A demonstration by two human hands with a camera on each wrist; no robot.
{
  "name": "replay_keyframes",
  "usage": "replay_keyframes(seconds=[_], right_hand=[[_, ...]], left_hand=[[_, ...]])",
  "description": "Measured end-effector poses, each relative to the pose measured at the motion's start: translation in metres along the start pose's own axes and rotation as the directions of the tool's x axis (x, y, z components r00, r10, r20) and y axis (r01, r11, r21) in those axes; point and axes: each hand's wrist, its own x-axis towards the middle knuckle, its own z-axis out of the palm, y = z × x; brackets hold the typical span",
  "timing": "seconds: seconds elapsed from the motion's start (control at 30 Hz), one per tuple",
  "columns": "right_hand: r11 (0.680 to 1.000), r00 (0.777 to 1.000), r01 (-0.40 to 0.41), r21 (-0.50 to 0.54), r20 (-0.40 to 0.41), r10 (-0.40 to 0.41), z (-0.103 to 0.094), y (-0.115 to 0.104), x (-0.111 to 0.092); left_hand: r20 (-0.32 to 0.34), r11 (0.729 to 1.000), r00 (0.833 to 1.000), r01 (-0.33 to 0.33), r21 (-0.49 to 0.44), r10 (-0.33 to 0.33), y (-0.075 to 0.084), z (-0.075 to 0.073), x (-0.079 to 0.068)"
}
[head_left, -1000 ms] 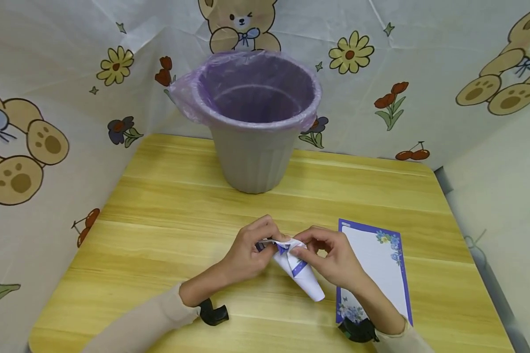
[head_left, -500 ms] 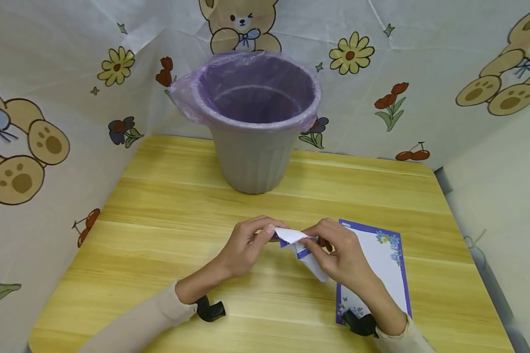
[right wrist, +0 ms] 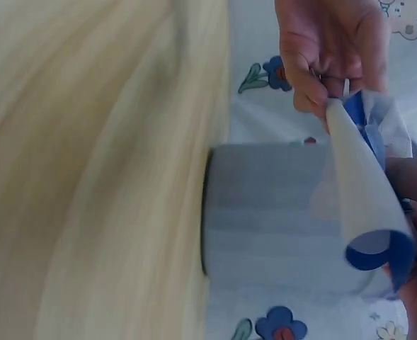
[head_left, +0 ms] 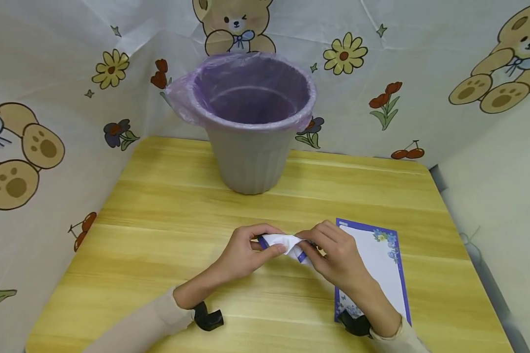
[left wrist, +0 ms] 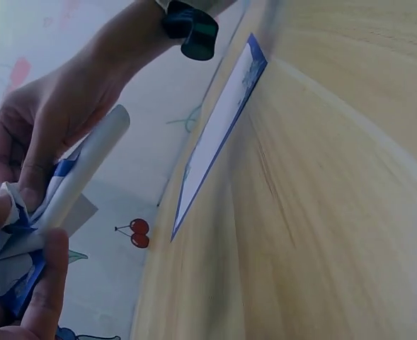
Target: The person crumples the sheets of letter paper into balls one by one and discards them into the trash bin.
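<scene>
Paper roll [head_left: 289, 241], newly angled, between hands [head_left: 243, 252] [head_left: 339, 254]

A tapered grey bin lined in purple plastic [head_left: 253, 162] stands at the back of a yellow wood-grain table [head_left: 168, 206], in front of a white printed cloth [head_left: 287, 29]. At front right lies a flat white purple-bordered paper sheet [head_left: 377, 260]. Left of it, above the table, a rolled white-and-purple paper [head_left: 275, 239] is held between the left hand [head_left: 243, 251] and right hand [head_left: 337, 250]
</scene>
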Motion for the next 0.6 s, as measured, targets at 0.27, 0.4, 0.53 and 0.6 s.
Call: replay_keyframes(seconds=[0.27, 0.4, 0.53, 0.6], right_hand=[[0.938, 0.955, -0.277, 0.207, -0.045, 0.292, 0.011, -0.011, 0.001], [0.840, 0.891, -0.426, 0.336, -0.005, 0.454, 0.013, -0.019, 0.003], [0.787, 0.866, -0.467, 0.403, 0.026, 0.500, 0.016, -0.026, 0.007], [0.777, 0.855, -0.485, 0.402, 0.033, 0.517, 0.018, -0.027, 0.010]], left_hand=[[-0.105, 0.981, 0.979, -0.164, 0.105, 0.175, -0.006, -0.005, -0.002], [-0.140, 0.926, 0.932, -0.298, 0.232, 0.335, -0.004, -0.008, 0.003], [-0.165, 0.873, 0.887, -0.363, 0.326, 0.430, -0.003, -0.013, 0.008], [-0.178, 0.861, 0.876, -0.371, 0.348, 0.449, -0.004, -0.014, 0.009]])
